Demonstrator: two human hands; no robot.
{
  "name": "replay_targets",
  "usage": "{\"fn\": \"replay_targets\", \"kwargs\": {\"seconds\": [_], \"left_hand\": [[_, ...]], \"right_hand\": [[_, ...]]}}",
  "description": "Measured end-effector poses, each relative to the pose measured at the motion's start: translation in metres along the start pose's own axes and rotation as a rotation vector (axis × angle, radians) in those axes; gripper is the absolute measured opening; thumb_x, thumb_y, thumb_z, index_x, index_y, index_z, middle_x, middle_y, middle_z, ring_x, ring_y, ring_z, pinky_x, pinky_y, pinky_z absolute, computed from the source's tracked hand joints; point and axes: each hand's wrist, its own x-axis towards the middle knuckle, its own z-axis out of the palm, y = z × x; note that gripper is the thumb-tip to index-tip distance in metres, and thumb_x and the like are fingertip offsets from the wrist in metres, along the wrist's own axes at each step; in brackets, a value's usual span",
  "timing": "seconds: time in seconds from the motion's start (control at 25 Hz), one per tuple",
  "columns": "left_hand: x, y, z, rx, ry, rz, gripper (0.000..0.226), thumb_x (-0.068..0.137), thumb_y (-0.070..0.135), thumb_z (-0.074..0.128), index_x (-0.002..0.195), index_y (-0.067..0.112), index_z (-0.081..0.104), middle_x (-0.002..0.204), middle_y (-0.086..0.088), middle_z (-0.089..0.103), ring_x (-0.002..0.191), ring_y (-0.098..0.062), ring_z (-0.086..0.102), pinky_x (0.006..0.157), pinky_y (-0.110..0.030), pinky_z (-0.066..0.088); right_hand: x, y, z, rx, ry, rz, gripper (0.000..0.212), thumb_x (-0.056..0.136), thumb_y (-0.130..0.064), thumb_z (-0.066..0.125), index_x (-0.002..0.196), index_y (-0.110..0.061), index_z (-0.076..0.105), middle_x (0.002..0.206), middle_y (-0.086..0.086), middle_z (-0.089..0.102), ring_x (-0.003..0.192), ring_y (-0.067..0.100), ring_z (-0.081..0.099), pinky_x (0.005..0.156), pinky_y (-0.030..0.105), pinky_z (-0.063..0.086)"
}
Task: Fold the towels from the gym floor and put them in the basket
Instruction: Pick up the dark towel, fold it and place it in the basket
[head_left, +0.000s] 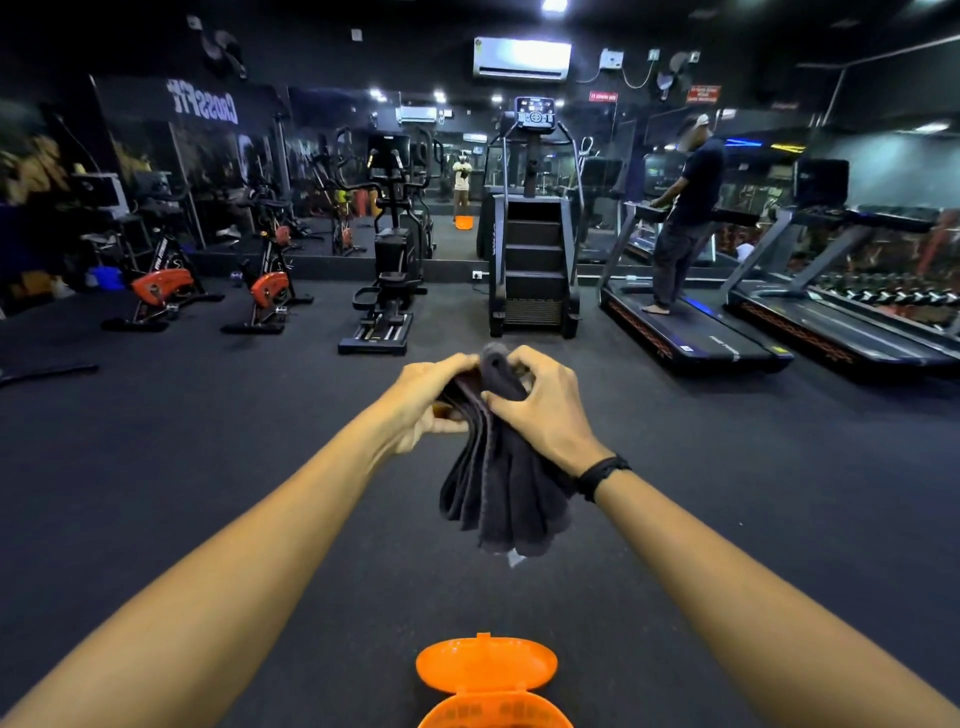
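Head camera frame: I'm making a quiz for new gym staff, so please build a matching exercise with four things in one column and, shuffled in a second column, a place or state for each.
Things:
1. grey towel
2. orange basket
3. basket lid
4. person in dark clothes

Places or states:
A. swung open, lying flat on the floor
B. standing on a treadmill
C. hanging bunched from the left hand and right hand
D. on the floor at the bottom edge of the view

Pairs: 1-C, 2-D, 3-A, 4-B
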Motion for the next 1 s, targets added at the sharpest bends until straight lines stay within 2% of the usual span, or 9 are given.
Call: {"fn": "replay_targets", "kwargs": {"seconds": [0.08, 0.2, 0.28, 0.36, 0.48, 0.64, 0.72, 0.84, 1.0], "left_hand": [[0.0, 0.003, 0.0, 0.039, -0.071, -0.038, 0.056, 0.072, 0.062, 0.068, 0.108, 0.019, 0.069, 0.101, -0.004, 0.073, 0.092, -0.016, 0.069, 0.064, -0.031, 0.057], [0.005, -0.009, -0.006, 0.105, 0.046, 0.02, 0.043, 0.077, 0.037, 0.077, 0.112, 0.014, 0.066, 0.099, -0.005, 0.072, 0.093, -0.018, 0.066, 0.058, -0.025, 0.053], [0.007, -0.016, -0.017, 0.06, 0.005, 0.09, 0.036, 0.083, 0.017, 0.074, 0.117, 0.013, 0.064, 0.105, -0.007, 0.071, 0.099, -0.02, 0.065, 0.063, -0.027, 0.055], [0.007, -0.017, -0.027, 0.07, -0.172, 0.176, 0.039, 0.084, 0.008, 0.07, 0.122, 0.013, 0.062, 0.114, -0.008, 0.069, 0.107, -0.02, 0.065, 0.083, -0.033, 0.056], [0.004, -0.012, -0.025, -0.009, -0.262, 0.282, 0.042, 0.08, 0.007, 0.072, 0.12, 0.014, 0.062, 0.112, -0.005, 0.068, 0.105, -0.015, 0.065, 0.087, -0.031, 0.054], [0.006, -0.014, -0.023, -0.278, -0.048, 0.367, 0.029, 0.086, 0.008, 0.062, 0.114, 0.016, 0.06, 0.099, 0.0, 0.071, 0.093, -0.015, 0.066, 0.077, -0.024, 0.057], [0.007, -0.017, -0.029, -0.397, 0.06, 0.357, 0.022, 0.091, 0.008, 0.058, 0.109, 0.019, 0.061, 0.091, 0.004, 0.072, 0.084, -0.01, 0.068, 0.067, -0.022, 0.056], [0.005, -0.02, -0.032, -0.5, 0.111, 0.313, 0.013, 0.093, 0.01, 0.057, 0.104, 0.016, 0.06, 0.095, -0.001, 0.069, 0.077, -0.009, 0.068, 0.061, -0.023, 0.056], [0.006, -0.015, -0.048, -0.141, 0.057, 0.129, 0.032, 0.088, 0.02, 0.067, 0.117, 0.01, 0.056, 0.116, -0.007, 0.064, 0.092, -0.016, 0.066, 0.073, -0.032, 0.058]], "right_hand": [[-0.002, 0.002, -0.001, 0.045, -0.11, -0.111, 0.026, 0.07, -0.007, 0.076, 0.096, -0.008, 0.07, 0.09, -0.001, 0.066, 0.08, 0.012, 0.059, 0.07, 0.022, 0.042], [-0.007, 0.004, -0.008, 0.169, -0.359, -0.116, 0.023, 0.075, -0.013, 0.079, 0.097, -0.01, 0.075, 0.099, -0.002, 0.073, 0.092, 0.007, 0.066, 0.085, 0.02, 0.051], [-0.005, 0.009, -0.014, 0.263, -0.241, -0.02, 0.018, 0.073, -0.026, 0.082, 0.086, -0.016, 0.073, 0.09, -0.004, 0.073, 0.085, 0.008, 0.067, 0.08, 0.031, 0.055], [0.001, 0.016, -0.023, 0.252, -0.12, 0.111, 0.048, 0.068, -0.038, 0.085, 0.107, -0.025, 0.063, 0.111, -0.007, 0.064, 0.1, 0.01, 0.061, 0.085, 0.03, 0.051], [0.002, 0.024, -0.026, 0.45, -0.477, 0.328, 0.088, 0.068, -0.028, 0.086, 0.14, -0.03, 0.036, 0.131, -0.01, 0.053, 0.121, 0.01, 0.054, 0.098, 0.032, 0.048], [-0.015, 0.046, -0.023, 0.396, -0.771, 0.414, 0.072, 0.067, -0.018, 0.087, 0.13, -0.022, 0.054, 0.125, -0.004, 0.065, 0.114, 0.012, 0.062, 0.098, 0.037, 0.05], [-0.022, 0.06, -0.025, 0.466, -0.645, 0.554, 0.067, 0.059, -0.029, 0.088, 0.119, -0.013, 0.063, 0.118, 0.009, 0.068, 0.104, 0.023, 0.065, 0.09, 0.042, 0.052], [-0.018, 0.066, -0.025, 0.905, -0.297, 0.774, 0.064, 0.057, -0.037, 0.077, 0.112, -0.007, 0.063, 0.108, 0.02, 0.063, 0.09, 0.03, 0.062, 0.072, 0.038, 0.048], [0.003, 0.049, -0.038, 0.858, -0.128, 0.728, 0.018, 0.088, -0.024, 0.06, 0.104, -0.017, 0.058, 0.093, 0.006, 0.064, 0.073, 0.019, 0.062, 0.047, 0.023, 0.045]]}}
